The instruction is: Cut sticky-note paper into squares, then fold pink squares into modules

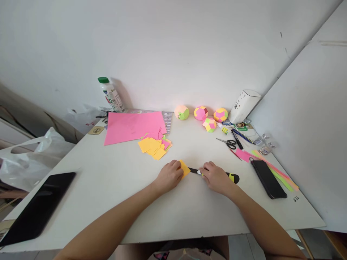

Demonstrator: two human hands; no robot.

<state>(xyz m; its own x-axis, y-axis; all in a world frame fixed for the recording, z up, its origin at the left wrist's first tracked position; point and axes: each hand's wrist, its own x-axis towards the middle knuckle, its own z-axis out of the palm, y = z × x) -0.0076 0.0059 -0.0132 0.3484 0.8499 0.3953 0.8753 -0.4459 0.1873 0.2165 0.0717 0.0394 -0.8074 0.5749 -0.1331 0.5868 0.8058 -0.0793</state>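
My left hand [170, 176] rests on the white table [114, 187] with its fingers curled on a small orange paper square [185, 168]. My right hand [216, 177] is closed around a black and yellow utility knife [232, 177]. The knife's blade end [193, 170] points left and touches the orange square's edge. Both hands sit close together near the table's middle.
A pile of orange and pink paper squares [154, 144] and a large pink sheet [133, 126] lie behind. Several paper polyhedra [201, 112], scissors [227, 142], pens, a phone [268, 178] and paper strips are on the right. A tablet [38, 207] lies left; a bottle [110, 93] stands at the back.
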